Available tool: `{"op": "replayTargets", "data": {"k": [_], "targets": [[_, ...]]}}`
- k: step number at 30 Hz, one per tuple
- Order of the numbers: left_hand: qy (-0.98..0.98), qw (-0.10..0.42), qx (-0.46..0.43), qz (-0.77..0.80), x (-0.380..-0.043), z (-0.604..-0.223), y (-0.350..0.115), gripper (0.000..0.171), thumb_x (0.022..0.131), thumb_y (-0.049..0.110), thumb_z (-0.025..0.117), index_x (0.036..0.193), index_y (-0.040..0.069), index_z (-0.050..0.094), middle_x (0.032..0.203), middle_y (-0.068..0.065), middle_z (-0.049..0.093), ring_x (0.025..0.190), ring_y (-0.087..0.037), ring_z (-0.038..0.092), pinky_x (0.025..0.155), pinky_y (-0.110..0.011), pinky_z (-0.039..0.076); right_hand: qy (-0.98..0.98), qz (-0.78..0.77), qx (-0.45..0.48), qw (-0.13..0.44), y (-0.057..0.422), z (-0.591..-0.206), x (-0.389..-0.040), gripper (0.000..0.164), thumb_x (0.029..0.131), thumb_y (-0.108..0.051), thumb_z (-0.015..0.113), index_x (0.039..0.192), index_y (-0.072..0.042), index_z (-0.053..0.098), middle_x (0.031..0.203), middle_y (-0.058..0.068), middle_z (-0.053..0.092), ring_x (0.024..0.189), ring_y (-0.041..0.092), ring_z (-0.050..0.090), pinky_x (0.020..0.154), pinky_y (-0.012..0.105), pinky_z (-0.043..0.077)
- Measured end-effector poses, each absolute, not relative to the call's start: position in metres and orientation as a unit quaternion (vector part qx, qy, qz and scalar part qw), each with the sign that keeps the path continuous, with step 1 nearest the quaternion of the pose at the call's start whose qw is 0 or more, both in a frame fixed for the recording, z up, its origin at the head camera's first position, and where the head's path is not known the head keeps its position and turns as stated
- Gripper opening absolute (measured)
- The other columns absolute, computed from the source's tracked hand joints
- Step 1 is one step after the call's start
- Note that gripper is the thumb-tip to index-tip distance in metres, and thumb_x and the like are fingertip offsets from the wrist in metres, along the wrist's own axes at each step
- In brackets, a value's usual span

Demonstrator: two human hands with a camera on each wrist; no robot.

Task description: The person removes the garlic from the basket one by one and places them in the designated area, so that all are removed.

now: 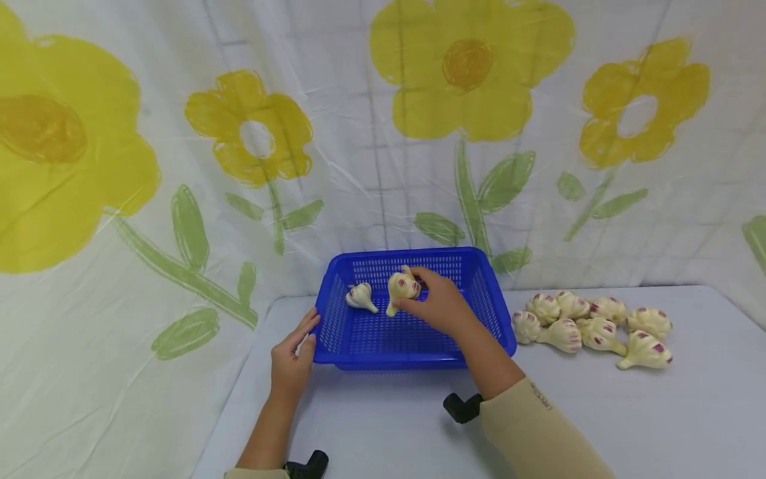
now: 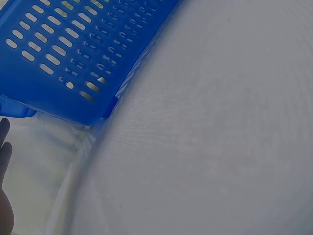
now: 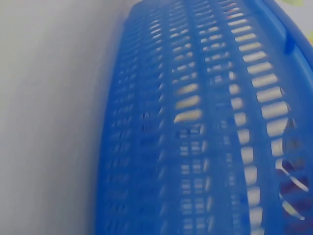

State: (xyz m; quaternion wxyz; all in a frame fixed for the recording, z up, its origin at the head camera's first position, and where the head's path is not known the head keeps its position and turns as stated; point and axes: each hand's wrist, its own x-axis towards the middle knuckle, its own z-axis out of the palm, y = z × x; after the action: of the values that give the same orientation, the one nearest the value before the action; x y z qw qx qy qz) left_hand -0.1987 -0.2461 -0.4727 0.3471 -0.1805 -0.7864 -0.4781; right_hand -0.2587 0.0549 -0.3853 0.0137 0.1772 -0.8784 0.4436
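Observation:
My right hand pinches a garlic bulb between thumb and fingers, over the inside of a blue plastic basket. The bulb is cream with purple patches, its stem end pointing down. Another garlic bulb lies inside the basket at the left. With fingers fairly straight, my left hand touches the basket's left rim. In the left wrist view, only part of that hand shows, beside the basket's slotted wall. The right wrist view shows mostly the slotted basket wall, blurred.
Several garlic bulbs lie grouped on the white table, right of the basket. Behind the table hangs a white curtain with yellow flowers. A black device sits at the right wrist, another at the left.

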Motion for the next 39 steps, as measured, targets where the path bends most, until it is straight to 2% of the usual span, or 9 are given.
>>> {"op": "replayTargets", "data": {"k": [4,8,12,16,21,29,33,36,39], "targets": [[-0.783,0.354,-0.184,-0.478,-0.199,-0.470,-0.243,0.034,0.089,-0.011,0.056,0.121,-0.005,0.067,0.130,-0.022,0.063,0.127,-0.020,0.058,0.106,-0.016,0.041,-0.881,0.442,0.163,0.047,0.078,-0.388,-0.244,0.078,0.081,-0.053,0.074,0.144,-0.018,0.048,0.123,0.000,0.064,0.108,0.020,0.061,0.083,0.041,0.056],[-0.783,0.359,-0.178,-0.476,-0.193,-0.460,-0.238,0.033,0.087,-0.015,0.055,0.117,-0.010,0.066,0.124,-0.031,0.062,0.125,-0.028,0.059,0.106,-0.016,0.042,-0.878,0.449,0.147,0.073,0.096,-0.392,-0.231,0.076,0.080,-0.055,0.074,0.142,-0.018,0.050,0.125,0.001,0.064,0.106,0.021,0.061,0.081,0.040,0.056],[-0.792,0.344,-0.168,-0.476,-0.181,-0.446,-0.234,0.031,0.088,-0.015,0.053,0.117,-0.013,0.065,0.125,-0.033,0.061,0.125,-0.031,0.058,0.106,-0.015,0.041,-0.870,0.466,0.131,0.094,0.107,-0.395,-0.220,0.076,0.080,-0.057,0.074,0.141,-0.018,0.051,0.125,0.001,0.064,0.104,0.020,0.062,0.083,0.040,0.057],[-0.796,0.329,-0.161,-0.481,-0.183,-0.448,-0.236,0.032,0.091,-0.010,0.053,0.121,-0.010,0.065,0.130,-0.026,0.061,0.128,-0.024,0.057,0.107,-0.015,0.040,-0.856,0.493,0.115,0.106,0.118,-0.396,-0.211,0.075,0.081,-0.050,0.075,0.143,-0.017,0.049,0.122,0.002,0.065,0.108,0.018,0.061,0.088,0.040,0.057],[-0.795,0.327,-0.160,-0.486,-0.197,-0.471,-0.246,0.033,0.094,-0.004,0.054,0.125,0.000,0.066,0.134,-0.015,0.061,0.130,-0.009,0.054,0.108,-0.016,0.040,-0.843,0.521,0.091,0.096,0.129,-0.397,-0.200,0.074,0.083,-0.047,0.075,0.145,-0.019,0.047,0.121,0.002,0.065,0.106,0.019,0.063,0.085,0.032,0.057],[-0.796,0.327,-0.148,-0.488,-0.196,-0.469,-0.248,0.034,0.094,-0.003,0.053,0.125,0.001,0.066,0.135,-0.014,0.061,0.130,-0.006,0.053,0.108,-0.015,0.039,-0.816,0.564,0.089,0.085,0.143,-0.391,-0.196,0.065,0.087,-0.036,0.074,0.142,-0.018,0.048,0.112,0.008,0.062,0.096,0.016,0.065,0.080,0.022,0.057],[-0.795,0.327,-0.148,-0.488,-0.197,-0.471,-0.248,0.034,0.093,-0.006,0.053,0.124,0.000,0.066,0.134,-0.017,0.061,0.130,-0.005,0.053,0.107,-0.014,0.039,-0.793,0.598,0.082,0.084,0.156,-0.385,-0.195,0.062,0.089,-0.028,0.073,0.142,-0.012,0.046,0.119,0.012,0.059,0.099,0.011,0.064,0.081,0.019,0.057],[-0.796,0.332,-0.152,-0.483,-0.198,-0.474,-0.248,0.034,0.092,-0.009,0.053,0.123,-0.002,0.066,0.133,-0.019,0.062,0.130,-0.008,0.054,0.106,-0.012,0.039,-0.783,0.614,0.056,0.087,0.171,-0.381,-0.191,0.064,0.089,-0.028,0.073,0.141,-0.009,0.043,0.123,0.009,0.057,0.100,0.007,0.062,0.082,0.017,0.056],[-0.794,0.335,-0.160,-0.482,-0.200,-0.476,-0.247,0.034,0.091,-0.010,0.053,0.122,-0.005,0.066,0.132,-0.022,0.061,0.130,-0.014,0.055,0.106,-0.012,0.039,-0.775,0.624,0.028,0.093,0.190,-0.378,-0.186,0.064,0.089,-0.027,0.073,0.140,-0.007,0.040,0.121,-0.002,0.059,0.098,0.004,0.061,0.079,0.016,0.056]]}}
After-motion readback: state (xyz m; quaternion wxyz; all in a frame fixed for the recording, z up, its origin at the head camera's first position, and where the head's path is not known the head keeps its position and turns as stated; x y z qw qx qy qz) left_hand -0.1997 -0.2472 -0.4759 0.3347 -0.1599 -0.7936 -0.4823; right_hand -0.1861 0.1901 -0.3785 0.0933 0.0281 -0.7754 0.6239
